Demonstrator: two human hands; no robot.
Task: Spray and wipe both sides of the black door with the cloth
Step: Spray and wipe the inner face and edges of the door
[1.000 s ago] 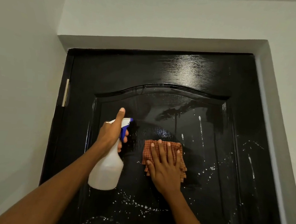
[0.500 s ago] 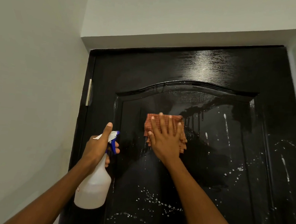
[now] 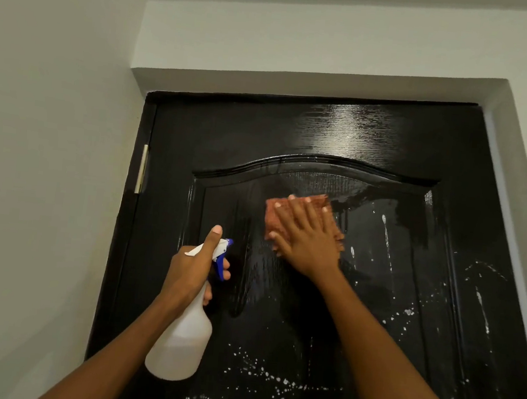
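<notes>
The black door (image 3: 342, 136) fills the doorway ahead, closed or nearly so, its glossy face streaked wet and speckled with white droplets. The right hand (image 3: 305, 235) lies flat with its fingers straight and slightly spread, pressing the orange cloth (image 3: 287, 209) against the door's raised panel, just under the arched moulding (image 3: 320, 167) that crowns that panel. The left hand (image 3: 192, 268) is curled round the neck of the white spray bottle (image 3: 179, 345), thumb stretched up along the head and fingers by the blue trigger (image 3: 221, 261), holding it just off the door's left side, lower than the cloth, nozzle towards the door. Most of the spatter sits right of the cloth and below it, so this side looks only partly wiped, and the far side cannot be seen at all. Several things could go wrong from here. The cloth is held only by palm pressure, so easing off on the slick wet surface could let it slide from under the hand and drop. Runs of liquid to the right of the cloth are already trailing down and may dry into streaks if left. A stray squeeze of the trigger could wet the pale wall (image 3: 48, 178) left of the door, or the hinge (image 3: 142, 168). Pushing hard could also swing the door away if it is unlatched; I cannot tell whether it is.
</notes>
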